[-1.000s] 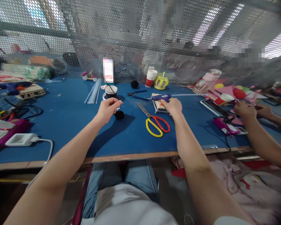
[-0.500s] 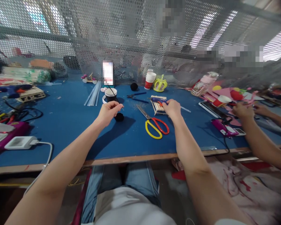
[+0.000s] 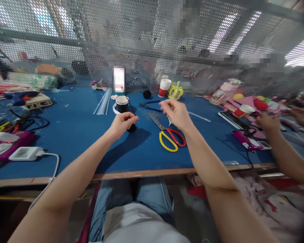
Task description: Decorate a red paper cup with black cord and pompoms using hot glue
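Pinching the lower part of a thin black strand, left hand has thumb and fingertips together, presumably to steady it and leave its length free. Strand runs beyond the fingertips, beside a black, white-rimmed round cup. Black ball partly hidden below. Right hand, fingers curled, hovers near red-and-yellow-handled metal scissors; cannot tell whether it holds anything.

Head-worn view | looked from close above near lap | faced forward, down across blue table to far mesh panel
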Demonstrator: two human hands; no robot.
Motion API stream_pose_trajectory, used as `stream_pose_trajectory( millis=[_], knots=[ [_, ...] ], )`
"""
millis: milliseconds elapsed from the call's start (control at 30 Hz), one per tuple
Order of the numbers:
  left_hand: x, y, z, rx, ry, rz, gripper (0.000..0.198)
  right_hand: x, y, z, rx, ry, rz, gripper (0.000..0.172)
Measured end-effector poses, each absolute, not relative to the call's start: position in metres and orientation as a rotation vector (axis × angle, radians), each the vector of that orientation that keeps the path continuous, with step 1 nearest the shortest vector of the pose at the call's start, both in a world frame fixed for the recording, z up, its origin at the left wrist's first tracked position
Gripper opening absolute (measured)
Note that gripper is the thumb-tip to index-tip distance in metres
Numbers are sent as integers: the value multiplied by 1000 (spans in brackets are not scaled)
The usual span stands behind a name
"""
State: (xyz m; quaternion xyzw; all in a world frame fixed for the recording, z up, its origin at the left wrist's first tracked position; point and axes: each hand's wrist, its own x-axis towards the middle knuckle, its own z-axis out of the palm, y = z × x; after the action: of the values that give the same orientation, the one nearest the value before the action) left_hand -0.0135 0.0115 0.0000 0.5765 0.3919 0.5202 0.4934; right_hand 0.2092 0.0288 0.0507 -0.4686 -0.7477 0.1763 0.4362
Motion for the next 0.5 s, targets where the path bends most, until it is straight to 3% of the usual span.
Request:
stream_pose_trajectory(
  millis=[200, 500],
  knots=[
    [-9, 2, 1, 1559, 913, 1059, 24, 164, 17, 32, -946, -2046, 1035, 38],
    [-6, -3, 4, 1660, 868, 917, 19, 167, 11, 15, -831, -1893, 1234, 28]
  ],
)
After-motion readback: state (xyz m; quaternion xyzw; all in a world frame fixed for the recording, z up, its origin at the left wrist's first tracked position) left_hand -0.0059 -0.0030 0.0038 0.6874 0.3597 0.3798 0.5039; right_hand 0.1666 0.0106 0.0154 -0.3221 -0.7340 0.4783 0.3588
